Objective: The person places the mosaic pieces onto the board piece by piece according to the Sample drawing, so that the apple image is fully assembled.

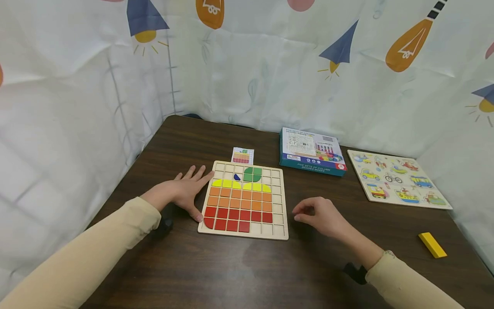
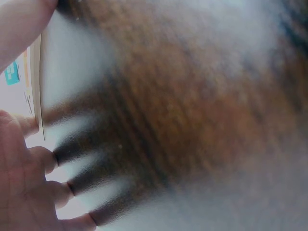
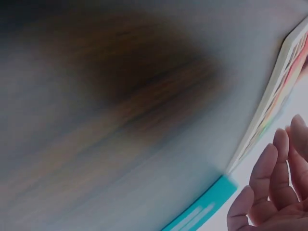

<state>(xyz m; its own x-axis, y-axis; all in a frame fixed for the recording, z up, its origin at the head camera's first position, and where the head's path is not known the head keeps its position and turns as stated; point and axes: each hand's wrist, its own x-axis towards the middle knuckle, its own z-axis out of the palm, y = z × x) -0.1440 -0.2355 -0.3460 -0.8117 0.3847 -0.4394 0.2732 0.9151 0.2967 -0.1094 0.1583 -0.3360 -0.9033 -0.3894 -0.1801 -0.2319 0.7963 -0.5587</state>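
Note:
A wooden grid board (image 1: 279, 206) lies flat on the table, bearing red tiles (image 1: 234, 214), orange tiles (image 1: 236, 194), yellow tiles (image 1: 236, 185), green tiles (image 1: 252, 174) and one small blue tile (image 1: 237, 177). Its bottom red row stops partway, with bare squares to the right. Spread fingers of my left hand (image 1: 185, 189) touch the board's left edge; the left wrist view shows this hand (image 2: 24, 178) flat on the wood. My right hand (image 1: 322, 216) hovers just right of the board, fingers loosely bent. Nothing shows between them in the right wrist view of that hand (image 3: 269, 192).
Behind the board lies a small picture card (image 1: 242, 155). A blue box (image 1: 312, 151) sits at the back, and right of it a wooden vehicle puzzle (image 1: 397, 178). A yellow block (image 1: 432, 245) lies near the right edge. Printed curtains (image 1: 262, 64) surround the dark table (image 1: 239, 274).

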